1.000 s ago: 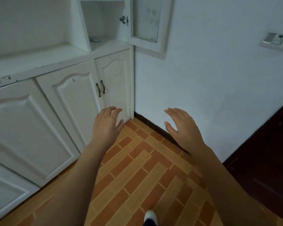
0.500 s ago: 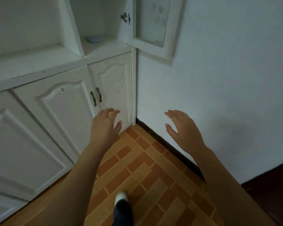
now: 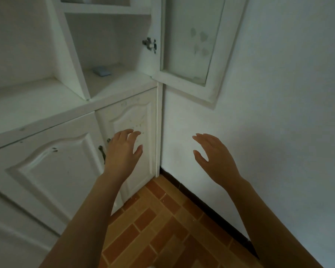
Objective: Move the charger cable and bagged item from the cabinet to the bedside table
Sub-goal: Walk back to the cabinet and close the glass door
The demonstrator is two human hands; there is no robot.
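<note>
While lying flat on the shelf of the open white wooden cabinet (image 3: 112, 84), the small blue-grey bagged item (image 3: 102, 71) looks soft-edged and blurry. Below it, the left hand (image 3: 122, 151) and right hand (image 3: 213, 157) hang palms down, fingers spread, holding nothing.

Two hands (image 3: 124, 151), one blue item (image 3: 102, 71), one glass door (image 3: 190, 41)

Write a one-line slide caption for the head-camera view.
Both empty hands, left hand and right hand, reach toward an open white cabinet holding a small blue item.
</note>
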